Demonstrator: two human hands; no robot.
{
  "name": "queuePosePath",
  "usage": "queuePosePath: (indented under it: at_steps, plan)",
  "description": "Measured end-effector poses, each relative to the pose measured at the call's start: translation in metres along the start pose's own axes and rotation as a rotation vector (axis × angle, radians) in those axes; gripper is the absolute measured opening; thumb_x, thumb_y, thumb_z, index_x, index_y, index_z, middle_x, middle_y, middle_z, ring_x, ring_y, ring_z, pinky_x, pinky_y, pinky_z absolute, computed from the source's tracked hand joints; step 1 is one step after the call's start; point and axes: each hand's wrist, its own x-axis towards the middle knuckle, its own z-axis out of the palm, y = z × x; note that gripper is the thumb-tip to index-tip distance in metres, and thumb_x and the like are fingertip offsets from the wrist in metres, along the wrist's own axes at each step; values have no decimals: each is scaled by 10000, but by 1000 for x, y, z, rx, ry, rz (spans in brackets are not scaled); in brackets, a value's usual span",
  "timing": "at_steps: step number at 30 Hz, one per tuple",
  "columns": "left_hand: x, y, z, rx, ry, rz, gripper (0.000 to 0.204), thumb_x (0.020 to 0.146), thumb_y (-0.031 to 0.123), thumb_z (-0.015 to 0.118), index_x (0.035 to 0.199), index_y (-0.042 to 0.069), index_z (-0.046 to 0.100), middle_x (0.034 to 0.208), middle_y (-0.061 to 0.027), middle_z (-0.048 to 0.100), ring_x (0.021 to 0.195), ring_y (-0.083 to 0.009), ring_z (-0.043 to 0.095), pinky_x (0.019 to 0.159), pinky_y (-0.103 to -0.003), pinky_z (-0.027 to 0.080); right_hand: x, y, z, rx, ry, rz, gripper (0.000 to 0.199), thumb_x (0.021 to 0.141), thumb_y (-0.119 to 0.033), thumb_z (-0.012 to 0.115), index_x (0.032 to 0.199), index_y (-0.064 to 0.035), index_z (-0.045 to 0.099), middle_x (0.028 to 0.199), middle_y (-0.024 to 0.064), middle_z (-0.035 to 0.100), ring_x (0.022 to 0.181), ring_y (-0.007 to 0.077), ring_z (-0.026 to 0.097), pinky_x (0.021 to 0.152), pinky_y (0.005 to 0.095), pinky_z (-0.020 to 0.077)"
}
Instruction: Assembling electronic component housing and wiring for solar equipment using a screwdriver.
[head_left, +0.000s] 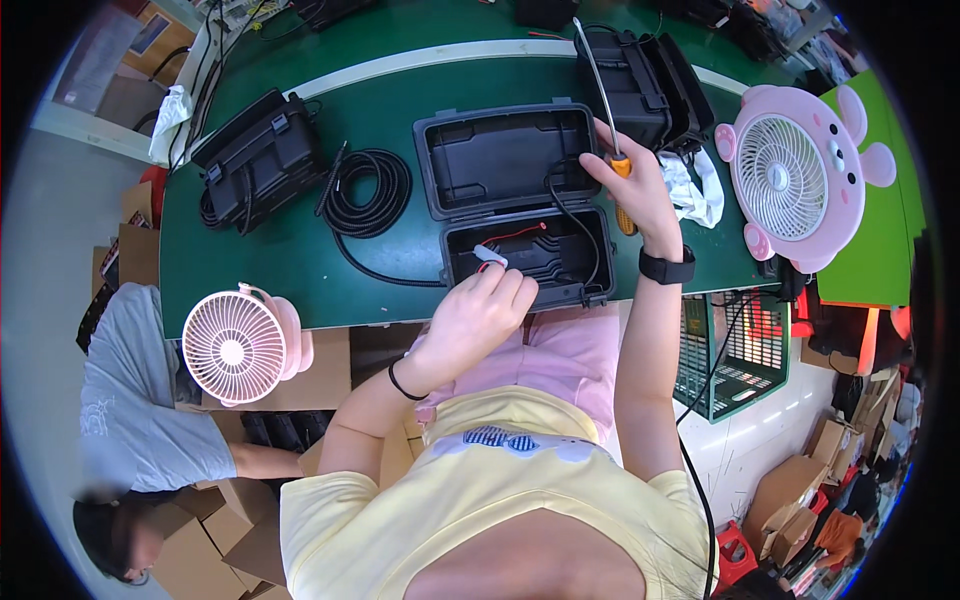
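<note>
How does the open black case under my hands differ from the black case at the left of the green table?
The open case lies with its lid flung back, showing wires inside; the left case has its lid down. The open case sits at the near edge, with the left hand at its tray and the right hand, holding a screwdriver, at its side; nobody touches the left case. Both are black, boxy plastic, with black cable attached.
</note>
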Motion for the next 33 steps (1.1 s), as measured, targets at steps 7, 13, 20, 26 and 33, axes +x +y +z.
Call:
queuePosePath:
  at_steps: [7, 13, 20, 26, 33]
  plan:
    - [5, -5, 1, -129, -41, -71, 342, 665, 176, 794, 911, 87, 574, 865, -49, 569, 855, -217, 601, 710, -320, 541, -6, -4, 17, 100, 134, -116, 632, 803, 18, 644, 1419, -76, 539, 951, 17, 570, 778, 109, 494, 740, 228, 449]
    - [18, -36, -12, -269, -117, -17, 335, 723, 208, 795, 985, 88, 623, 879, -44, 609, 873, -243, 626, 736, -345, 543, -40, -26, 1, 262, 196, -326, 363, 760, 93, 696, 1088, -52, 638, 1307, 94, 617, 1127, 178, 593, 899, 289, 452]
    - [26, -41, -22, -152, 118, 54, 567, 715, 176, 787, 1253, 298, 658, 1360, -1, 575, 840, -203, 620, 743, -327, 537, -63, -29, 1, 191, 218, -244, 264, 773, 123, 683, 973, -49, 699, 1215, 103, 674, 1098, 250, 649, 940, 330, 483]
    - [20, -48, -17, -66, 230, 150, 518, 731, 162, 774, 1212, 339, 698, 1401, 38, 554, 964, -211, 626, 807, -357, 529, -62, -33, 5, 190, 232, -208, 259, 772, 130, 675, 960, -47, 696, 1181, 95, 694, 1083, 246, 661, 920, 325, 494]
    - [36, -49, -30, -112, 92, 92, 484, 747, 161, 770, 1211, 275, 694, 1400, 21, 568, 1020, -203, 638, 842, -368, 522, -62, -28, 9, 133, 196, -221, 264, 773, 134, 666, 960, -50, 697, 1190, 81, 697, 1077, 280, 669, 922, 354, 512]
